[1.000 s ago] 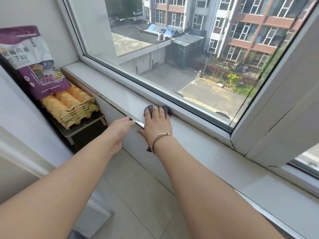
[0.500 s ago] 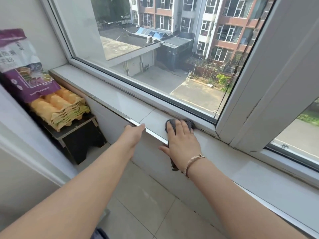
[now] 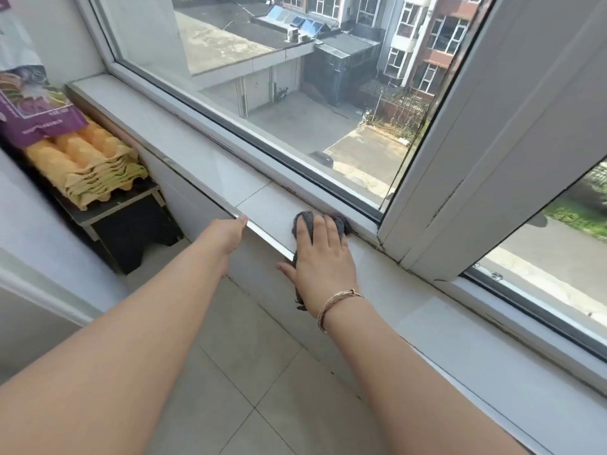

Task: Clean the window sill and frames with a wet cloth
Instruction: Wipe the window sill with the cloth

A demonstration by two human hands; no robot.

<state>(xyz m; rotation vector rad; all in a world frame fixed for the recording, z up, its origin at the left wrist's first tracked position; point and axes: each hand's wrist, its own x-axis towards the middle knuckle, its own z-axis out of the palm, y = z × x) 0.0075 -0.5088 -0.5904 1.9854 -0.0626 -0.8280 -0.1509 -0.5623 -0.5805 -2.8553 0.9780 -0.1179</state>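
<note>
we note the right hand [image 3: 323, 257] flat, fingers straight, pressing the grey cloth [image 3: 303, 221] onto the sill [image 3: 203, 159] against the lower window frame [image 3: 295, 188]; the cloth shows beyond the fingertips. the left hand [image 3: 226, 236] touches the sill's front edge, grasping nothing.

At the left a purple bag [image 3: 36, 106] lies over a stack of yellow egg trays [image 3: 85, 159] on a dark stand [image 3: 131, 224], above pale floor tiles [image 3: 262, 372], with apartment buildings [image 3: 427, 44] outside.

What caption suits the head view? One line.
Right hand presses grey cloth onto window sill; left hand touches sill's edge.
</note>
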